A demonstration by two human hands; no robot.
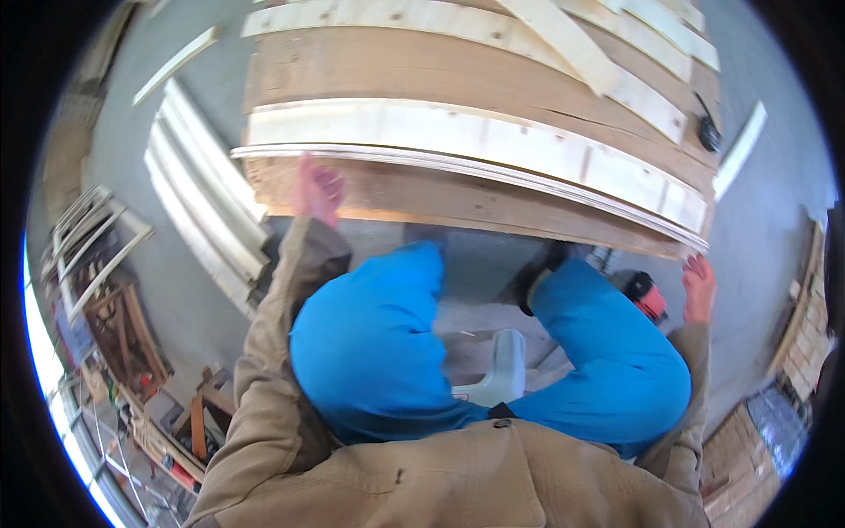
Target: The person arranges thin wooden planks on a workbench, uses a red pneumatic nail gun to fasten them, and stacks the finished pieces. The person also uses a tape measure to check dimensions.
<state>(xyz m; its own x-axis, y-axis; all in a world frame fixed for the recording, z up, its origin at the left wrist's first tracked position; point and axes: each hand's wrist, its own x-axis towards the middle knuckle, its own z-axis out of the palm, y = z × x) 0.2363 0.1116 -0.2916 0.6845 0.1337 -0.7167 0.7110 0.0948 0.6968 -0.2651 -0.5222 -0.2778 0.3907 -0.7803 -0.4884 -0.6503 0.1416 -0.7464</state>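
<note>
A long, thin pale wooden strip point(475, 167) runs across the near part of a plank-topped wooden bench point(370, 66), along the edge of a wide pale board point(414, 123). At the strip's left part, my left hand point(319, 190) has its fingers curled, with a fingertip up against the wood. My right hand point(699, 289) pinches the strip's right end, just beyond the bench's near right corner. The strip looks layered, but whether it is one piece or a small stack I cannot tell.
More pale boards point(563, 44) lie across the far bench. A black coiled object point(708, 132) rests at its right edge. Long white mouldings point(198, 202) lie on the floor at left. A red and black tool point(647, 297) sits beside my knee, a pale stool point(506, 365) between my legs.
</note>
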